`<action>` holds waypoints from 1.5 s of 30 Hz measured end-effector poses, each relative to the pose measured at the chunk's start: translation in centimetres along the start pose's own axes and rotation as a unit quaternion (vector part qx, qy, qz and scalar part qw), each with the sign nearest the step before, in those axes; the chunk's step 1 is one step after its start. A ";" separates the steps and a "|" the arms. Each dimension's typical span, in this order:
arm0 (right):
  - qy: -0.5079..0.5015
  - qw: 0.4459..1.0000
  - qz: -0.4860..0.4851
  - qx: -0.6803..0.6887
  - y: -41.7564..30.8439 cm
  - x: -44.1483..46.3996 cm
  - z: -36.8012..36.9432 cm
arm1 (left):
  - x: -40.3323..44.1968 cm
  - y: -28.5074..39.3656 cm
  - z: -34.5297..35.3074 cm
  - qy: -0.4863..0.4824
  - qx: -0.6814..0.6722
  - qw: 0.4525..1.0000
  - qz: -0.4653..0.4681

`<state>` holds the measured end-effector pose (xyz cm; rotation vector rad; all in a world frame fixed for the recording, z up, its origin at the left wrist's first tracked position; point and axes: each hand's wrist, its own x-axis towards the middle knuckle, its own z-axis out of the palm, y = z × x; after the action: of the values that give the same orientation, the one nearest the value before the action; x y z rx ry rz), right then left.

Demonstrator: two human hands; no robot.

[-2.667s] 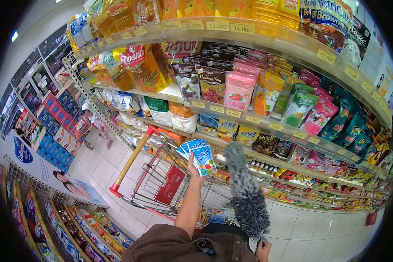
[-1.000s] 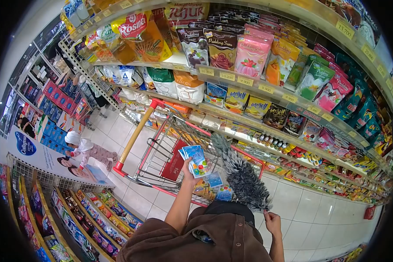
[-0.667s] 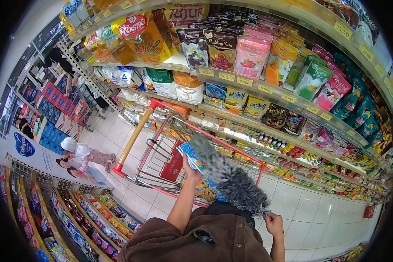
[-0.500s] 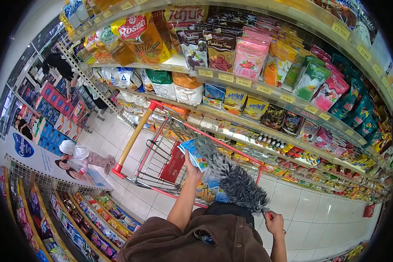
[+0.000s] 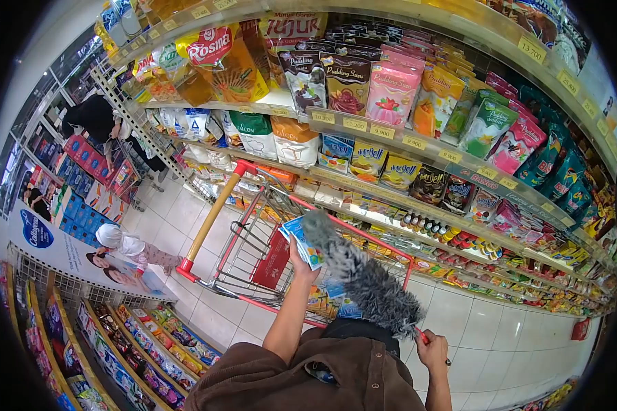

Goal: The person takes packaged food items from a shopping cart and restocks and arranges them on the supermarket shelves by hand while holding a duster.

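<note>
My left hand [image 5: 303,262] is closed around a few blue-and-white sachets [image 5: 306,240], held above the shopping cart [image 5: 253,229]. In my right hand [image 5: 432,349] is the red handle of a fluffy grey duster [image 5: 370,277]. The duster slants up and left across the cart, its tip overlapping the sachets in view; whether they touch I cannot tell. More packets [image 5: 330,296] lie in the cart below, partly covered by the duster. Similar blue jelly powder packs [image 5: 335,151] stand on the shelf ahead.
Shelves of pudding pouches [image 5: 393,89], cooking oil [image 5: 226,65] and flour bags [image 5: 296,140] curve around the front. A snack rack [image 5: 130,342] stands at lower left. A small person in a white head covering [image 5: 116,240] is beside a banner [image 5: 55,240]; another person in black [image 5: 89,120] bends farther back.
The duster's tip has shifted slightly left and down while both hands keep their hold. The small person has moved nearer the banner, and the person in black shows more fully.
</note>
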<state>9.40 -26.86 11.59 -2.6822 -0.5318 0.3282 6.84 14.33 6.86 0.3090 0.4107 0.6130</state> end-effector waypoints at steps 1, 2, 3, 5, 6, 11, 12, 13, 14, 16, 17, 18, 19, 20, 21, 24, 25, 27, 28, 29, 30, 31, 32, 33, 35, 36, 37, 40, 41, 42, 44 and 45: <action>-0.001 1.000 -0.001 0.000 0.2 0.0 0.0 | 0.0 0.0 -0.4 0.004 0.005 1.000 -0.005; -0.014 1.000 -0.016 0.015 0.6 0.2 0.1 | 0.1 0.0 -0.8 0.007 0.011 1.000 -0.010; -0.027 0.999 -0.030 0.030 0.8 0.1 0.2 | -0.1 0.1 -0.7 0.007 0.012 1.000 -0.010; -0.009 1.000 -0.023 0.018 1.0 0.1 0.7 | -0.4 0.3 -0.3 0.027 -0.003 1.000 -0.014; 0.009 1.000 -0.018 0.006 1.1 0.1 0.8 | 0.0 0.1 -0.7 0.020 -0.012 1.000 -0.005; 0.040 0.999 0.021 0.028 0.1 0.3 0.1 | 0.3 -0.1 -2.7 -0.011 -0.037 0.999 -0.024; 0.033 0.998 0.028 0.055 0.4 0.4 0.0 | 0.2 -0.2 -2.3 0.008 -0.004 1.000 -0.022; 0.033 0.998 0.027 0.055 0.8 0.4 0.1 | 0.1 -0.2 -2.2 0.029 0.028 0.999 -0.021; 0.023 0.997 0.025 0.076 1.5 0.3 0.5 | 0.7 -0.4 -3.3 0.078 0.018 0.996 -0.029; 0.016 0.995 0.023 0.096 2.1 0.1 1.3 | 1.4 -0.5 -4.3 0.103 0.039 0.993 -0.034; 0.003 0.993 0.033 0.109 2.3 0.0 1.7 | 1.7 -0.6 -4.9 0.129 0.060 0.989 -0.040; -0.010 0.992 0.042 0.123 2.0 0.0 1.7 | 1.3 -0.4 -4.3 0.133 0.053 0.989 -0.049; -0.010 0.992 0.042 0.123 1.6 0.0 1.6 | 1.4 -0.5 -4.5 0.133 0.053 0.989 -0.048; -0.016 0.992 0.059 0.115 1.1 0.0 1.5 | 1.8 -0.6 -4.8 0.152 0.085 0.984 -0.047; -0.023 0.991 0.076 0.106 0.7 -0.1 1.4 | 1.8 -0.6 -4.8 0.173 0.116 0.977 -0.046; -0.031 0.995 0.060 0.076 0.9 -0.2 1.8 | 1.4 -0.6 -4.7 0.214 0.104 0.971 -0.024; -0.031 0.995 0.059 0.075 0.7 -0.2 1.9 | 1.3 -0.6 -4.6 0.232 0.098 0.968 -0.009; -0.006 0.994 0.082 0.076 0.3 -0.4 2.0 | 1.3 -0.5 -4.6 0.242 0.092 0.966 0.013; -0.006 0.994 0.080 0.075 0.4 -0.3 2.0 | 1.3 -0.4 -4.5 0.265 0.092 0.959 0.043; 0.001 0.992 0.095 0.083 0.8 -0.2 2.2 | 1.3 -0.3 -4.5 0.287 0.091 0.951 0.072; 0.007 0.990 0.110 0.091 1.3 -0.2 2.4 | 1.4 -0.2 -4.7 0.299 0.109 0.943 0.097; 0.006 0.990 0.108 0.090 1.8 -0.2 2.5 | 1.5 -0.1 -5.0 0.299 0.108 0.943 0.098; 0.011 0.988 0.095 0.118 2.3 -0.2 2.7 | 1.7 0.0 -5.2 0.298 0.142 0.935 0.126; 0.016 0.986 0.082 0.146 2.0 -0.2 2.4 | 1.6 0.2 -4.9 0.297 0.176 0.926 0.153; 0.006 0.992 0.052 0.112 1.5 -0.4 1.4 | 1.6 0.5 -4.2 0.296 0.191 0.920 0.174; -0.002 0.997 0.023 0.078 0.8 -0.3 0.7 | 1.4 0.8 -3.5 0.298 0.181 0.923 0.163; -0.001 0.997 0.024 0.078 0.1 -0.1 0.2 | 1.4 0.9 -3.2 0.300 0.172 0.926 0.152; -0.014 1.000 -0.008 0.007 -1.4 0.0 0.1 | 1.2 1.2 -2.2 0.286 0.132 0.941 0.121; 0.009 1.000 0.007 0.006 -1.6 0.0 0.8 | 0.9 1.6 -1.4 0.280 0.090 0.954 0.063; 0.031 0.999 0.021 0.006 -1.8 0.1 1.1 | 1.1 1.7 -1.8 0.268 0.055 0.961 0.049; 0.013 1.000 0.007 0.016 -1.8 0.0 0.6 | 1.4 1.7 -2.5 0.276 0.055 0.959 0.045; -0.004 1.000 -0.005 0.026 -1.8 0.1 0.4 | 1.5 1.7 -2.4 0.283 0.056 0.957 0.040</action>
<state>8.80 -25.22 11.98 -2.6274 -0.5325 0.3442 6.01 16.93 5.08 0.2553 0.9904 0.7578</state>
